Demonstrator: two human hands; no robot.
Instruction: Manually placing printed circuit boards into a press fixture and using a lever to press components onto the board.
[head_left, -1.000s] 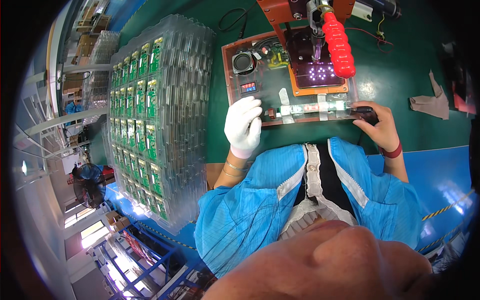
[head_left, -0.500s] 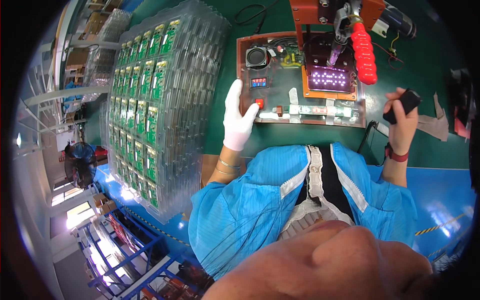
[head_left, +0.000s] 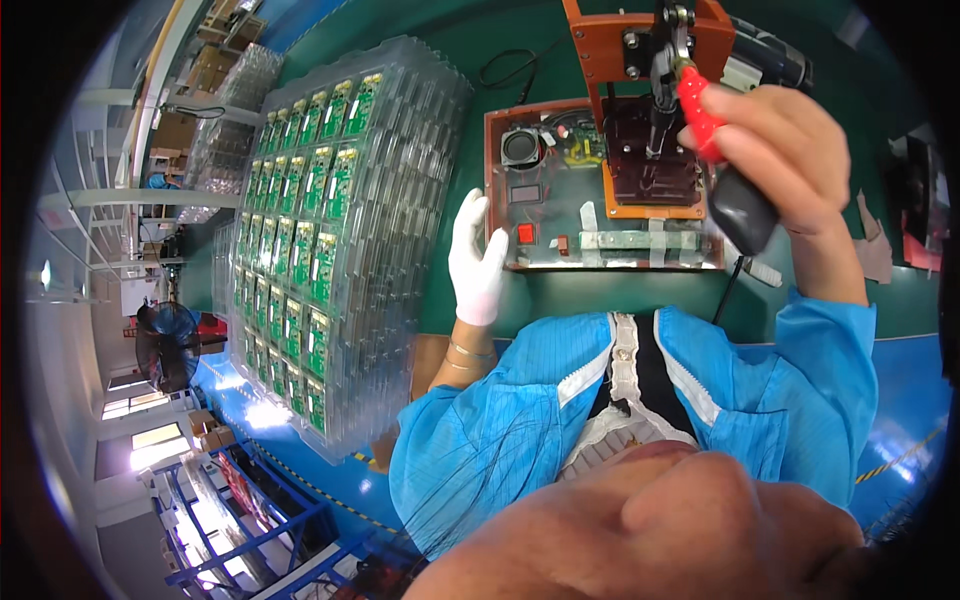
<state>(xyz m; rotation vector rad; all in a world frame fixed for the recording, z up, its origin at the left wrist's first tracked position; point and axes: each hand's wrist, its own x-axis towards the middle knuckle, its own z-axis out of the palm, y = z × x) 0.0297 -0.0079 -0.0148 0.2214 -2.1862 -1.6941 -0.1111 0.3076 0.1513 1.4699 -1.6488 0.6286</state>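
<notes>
The red lever handle (head_left: pixel 697 110) of the test fixture (head_left: pixel 610 185) is being gripped by the right hand (head_left: pixel 775 150), whose fingers are being closed around it near its lower end; a dark, rounded scanner-like device (head_left: pixel 742 210) is also being held under the same palm, with its cable being trailed toward the body. The handle is judged to be stiff and rubber-coated, so little slipping is to be expected, and it is best taken around its thick middle, where leverage on the press arm is good. The fixture itself is judged heavy and rigid, with an orange frame and a clear cover plate; its exposed wiring and small speaker are being left uncovered and look fragile, so these parts should not be touched.

The left hand (head_left: pixel 478 262), in a white glove, is being laid flat with fingers spread against the left edge of the fixture, touching it and clamped on nothing. The fixture is being kept on the green desk (head_left: pixel 540 310), straight ahead of the body. Just beside the left hand, a tall stack of clear trays (head_left: pixel 330 240) filled with green circuit boards (head_left: pixel 322 262) is being kept; these trays are judged light, flexible and easily toppled.
</notes>
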